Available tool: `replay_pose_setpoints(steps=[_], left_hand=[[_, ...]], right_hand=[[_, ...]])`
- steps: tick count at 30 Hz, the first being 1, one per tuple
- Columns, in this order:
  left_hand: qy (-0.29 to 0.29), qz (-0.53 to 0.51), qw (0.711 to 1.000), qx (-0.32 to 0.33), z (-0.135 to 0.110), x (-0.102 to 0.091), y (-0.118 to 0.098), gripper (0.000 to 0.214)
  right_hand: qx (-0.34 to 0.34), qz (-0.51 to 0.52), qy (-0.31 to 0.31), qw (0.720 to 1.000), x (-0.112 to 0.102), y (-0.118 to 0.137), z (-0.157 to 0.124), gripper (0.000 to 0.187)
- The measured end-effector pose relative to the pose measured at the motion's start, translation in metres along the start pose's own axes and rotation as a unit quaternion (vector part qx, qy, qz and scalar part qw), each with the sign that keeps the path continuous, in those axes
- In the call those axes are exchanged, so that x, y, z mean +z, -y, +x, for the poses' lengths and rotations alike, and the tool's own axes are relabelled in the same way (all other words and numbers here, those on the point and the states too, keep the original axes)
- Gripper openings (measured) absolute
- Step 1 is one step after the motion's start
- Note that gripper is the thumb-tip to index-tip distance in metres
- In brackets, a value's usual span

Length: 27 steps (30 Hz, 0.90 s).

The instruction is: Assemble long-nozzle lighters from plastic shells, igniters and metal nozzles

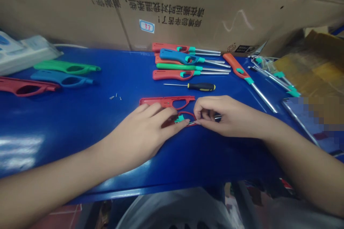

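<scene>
My left hand point(146, 128) is closed around a red lighter housing half, most of it hidden under my palm and fingers. A teal trigger piece point(180, 118) sits in that half beside the finger loop. My right hand point(228, 118) pinches at the front end of the same half, its fingertips close to my left thumb. A short length of metal tube point(218, 117) shows beneath my right fingers. Just beyond my hands lies another red housing half point(154, 100). Farther back rests a screwdriver point(201, 86) with a black and yellow handle.
Several assembled lighters point(174, 74) lie at the back, with an orange one point(236, 65) slanting to their right. Loose housings point(63, 78) and small screws point(116, 95) are at left. Metal tube assemblies point(279, 78) lie at right. A cardboard box point(80, 18) borders the blue table point(80, 121).
</scene>
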<state>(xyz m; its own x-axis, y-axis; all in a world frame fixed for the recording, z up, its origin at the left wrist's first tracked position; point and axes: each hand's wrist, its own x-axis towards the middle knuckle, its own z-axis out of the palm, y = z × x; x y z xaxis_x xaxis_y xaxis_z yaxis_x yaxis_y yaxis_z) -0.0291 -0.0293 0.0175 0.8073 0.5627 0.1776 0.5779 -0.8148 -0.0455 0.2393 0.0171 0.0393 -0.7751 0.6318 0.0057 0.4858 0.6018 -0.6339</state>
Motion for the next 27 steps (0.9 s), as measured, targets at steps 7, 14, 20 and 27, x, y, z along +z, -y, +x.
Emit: replay_pose_setpoints(steps=[7,14,20,27], left_hand=[[0.002,-0.003,1.000,-0.003,-0.0021,0.0000,-0.0010,0.049],[-0.003,0.019,1.000,0.001,0.0008,0.0022,-0.0017,0.049],[-0.020,0.012,1.000,-0.001,-0.0002,0.0024,0.0003,0.045],[-0.023,0.012,1.000,-0.009,0.0001,0.0022,-0.0001,0.044]], right_hand=[[-0.010,-0.012,0.002,1.000,0.0013,0.0020,0.0011,0.012],[-0.031,-0.025,-0.012,0.999,0.0029,-0.0008,0.0007,0.010],[-0.035,-0.009,-0.016,0.999,0.0013,-0.0027,-0.0002,0.010],[-0.063,-0.028,-0.016,0.997,-0.0032,-0.0026,-0.0015,0.010]])
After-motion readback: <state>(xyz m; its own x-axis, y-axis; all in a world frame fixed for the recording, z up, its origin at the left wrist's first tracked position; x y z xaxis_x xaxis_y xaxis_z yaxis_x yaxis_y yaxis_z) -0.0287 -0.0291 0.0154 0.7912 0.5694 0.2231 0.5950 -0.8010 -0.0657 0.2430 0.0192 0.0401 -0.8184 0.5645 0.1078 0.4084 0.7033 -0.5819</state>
